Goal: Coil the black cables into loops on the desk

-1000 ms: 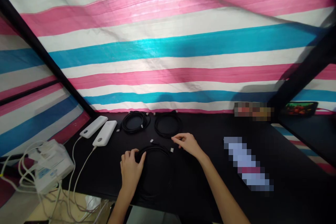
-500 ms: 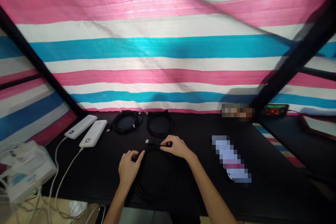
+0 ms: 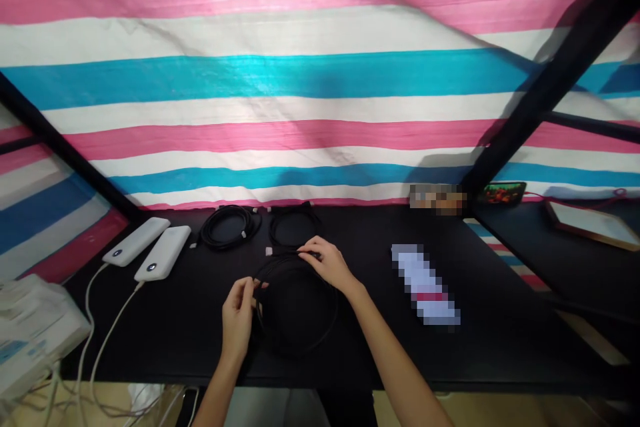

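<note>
Between my hands lies a loosely coiled black cable [image 3: 330,321], at the front middle of the black table. My left hand [image 3: 239,310] has its fingers closed on the left side of the loop. With thumb and fingers pinched, my right hand [image 3: 327,260] grips the cable at the top of the loop, close to its light-coloured plug [image 3: 269,251]. Behind it are two more black cables: one coil [image 3: 220,245] at the left with pale plugs, and another coil [image 3: 271,230] just beyond my right hand.
Two white power banks [image 3: 164,253] with white leads lie at the left. A white box [image 3: 40,320] and tangled wires are at the left edge. A blurred-out phone-shaped object [image 3: 425,287] lies right. Striped sheeting [image 3: 260,107] and black posts [image 3: 540,93] enclose the table [image 3: 350,367].
My right hand has lifted the top of the loop slightly away from me. My left hand has closed round its left side. The view has shifted a little.
</note>
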Available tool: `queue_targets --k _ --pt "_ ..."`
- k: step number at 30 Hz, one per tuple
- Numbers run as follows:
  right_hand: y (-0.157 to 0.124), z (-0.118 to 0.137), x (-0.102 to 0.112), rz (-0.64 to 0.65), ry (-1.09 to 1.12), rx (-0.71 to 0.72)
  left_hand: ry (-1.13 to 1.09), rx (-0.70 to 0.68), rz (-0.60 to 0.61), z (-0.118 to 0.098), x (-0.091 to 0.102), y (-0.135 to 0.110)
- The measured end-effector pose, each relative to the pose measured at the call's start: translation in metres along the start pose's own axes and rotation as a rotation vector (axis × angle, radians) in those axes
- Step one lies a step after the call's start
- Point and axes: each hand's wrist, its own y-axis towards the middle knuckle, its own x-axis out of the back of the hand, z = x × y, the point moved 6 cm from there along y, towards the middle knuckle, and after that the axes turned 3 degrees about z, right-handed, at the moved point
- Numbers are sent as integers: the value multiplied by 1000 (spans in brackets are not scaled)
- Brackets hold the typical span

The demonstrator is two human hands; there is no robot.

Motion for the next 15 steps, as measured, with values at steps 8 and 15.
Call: queue_targets --k 8,15 --pt "-3 -18 27 -485 564 -147 -33 -229 -228 -18 10 -15" --pt "-8 -27 53 -745 897 -196 -75 -298 -345 -23 17 -22"
